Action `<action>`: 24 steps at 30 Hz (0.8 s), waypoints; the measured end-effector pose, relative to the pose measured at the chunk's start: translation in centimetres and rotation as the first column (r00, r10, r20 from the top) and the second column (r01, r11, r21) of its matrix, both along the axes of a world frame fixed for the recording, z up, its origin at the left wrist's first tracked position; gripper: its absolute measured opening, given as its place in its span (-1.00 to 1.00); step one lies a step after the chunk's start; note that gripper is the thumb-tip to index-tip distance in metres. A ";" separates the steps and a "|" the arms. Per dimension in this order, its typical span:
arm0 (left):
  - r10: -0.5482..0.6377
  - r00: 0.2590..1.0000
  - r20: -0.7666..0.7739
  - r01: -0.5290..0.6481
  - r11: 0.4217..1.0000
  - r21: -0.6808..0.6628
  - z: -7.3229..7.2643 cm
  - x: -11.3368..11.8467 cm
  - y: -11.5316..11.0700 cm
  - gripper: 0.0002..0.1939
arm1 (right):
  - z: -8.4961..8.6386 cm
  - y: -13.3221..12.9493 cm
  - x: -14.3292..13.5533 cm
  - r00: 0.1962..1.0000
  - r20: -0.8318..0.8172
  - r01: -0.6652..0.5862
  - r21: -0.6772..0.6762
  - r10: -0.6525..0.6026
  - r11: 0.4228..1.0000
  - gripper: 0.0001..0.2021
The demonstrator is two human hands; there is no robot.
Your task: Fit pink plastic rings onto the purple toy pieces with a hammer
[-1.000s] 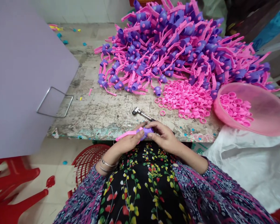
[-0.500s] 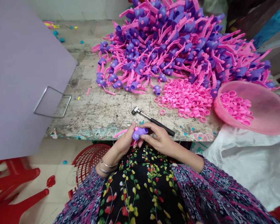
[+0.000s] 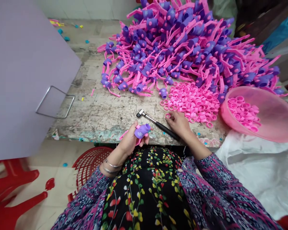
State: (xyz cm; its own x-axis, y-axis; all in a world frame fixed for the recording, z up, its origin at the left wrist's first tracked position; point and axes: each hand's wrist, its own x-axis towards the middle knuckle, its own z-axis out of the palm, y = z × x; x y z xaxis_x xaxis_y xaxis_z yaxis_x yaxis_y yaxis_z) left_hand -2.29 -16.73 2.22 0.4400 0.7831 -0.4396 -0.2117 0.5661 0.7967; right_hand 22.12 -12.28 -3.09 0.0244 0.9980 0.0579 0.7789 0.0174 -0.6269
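Note:
My left hand (image 3: 131, 140) is closed around a purple plastic piece with pink arms (image 3: 142, 130), its round open end pointing up and to the right. This is held just over the front edge of the table. My right hand (image 3: 179, 124) reaches to the near left side of a pile of pink rings (image 3: 194, 100), its fingertips bent onto a single pink ring (image 3: 168, 116) lying there. Between the two hands lies a hammer (image 3: 158, 124) with a black handle and metal head.
A large heap of purple and pink pieces (image 3: 182, 44) covers the back of the worn table (image 3: 86, 124). At right stands a pink bowl (image 3: 276, 118) holding more rings. A grey panel with a wire handle (image 3: 55, 102) juts in from the left; a red basket (image 3: 93, 163) sits below.
My right hand has let go of the purple piece and moved right and forward to the pink rings. The left hand keeps the piece, its open end now tilted further up.

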 end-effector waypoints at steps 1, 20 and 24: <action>0.009 1.000 0.011 -0.009 1.000 -0.001 0.1 0.0 0.1 -0.27 | 0.2 -0.1 -0.3 1.000 -0.011 -0.010 0.002 0.010 1.000 -0.72; 0.110 0.994 -0.023 -0.106 0.986 0.129 2.4 -0.1 -1.5 -0.33 | 6.2 -4.3 -4.4 0.817 -0.461 -0.378 0.025 0.346 0.925 -0.83; 0.124 0.984 -0.128 -0.100 0.978 0.181 1.9 -0.2 -1.8 -0.37 | 6.4 -4.4 -4.6 0.795 -0.477 -0.417 0.019 0.375 0.909 -0.83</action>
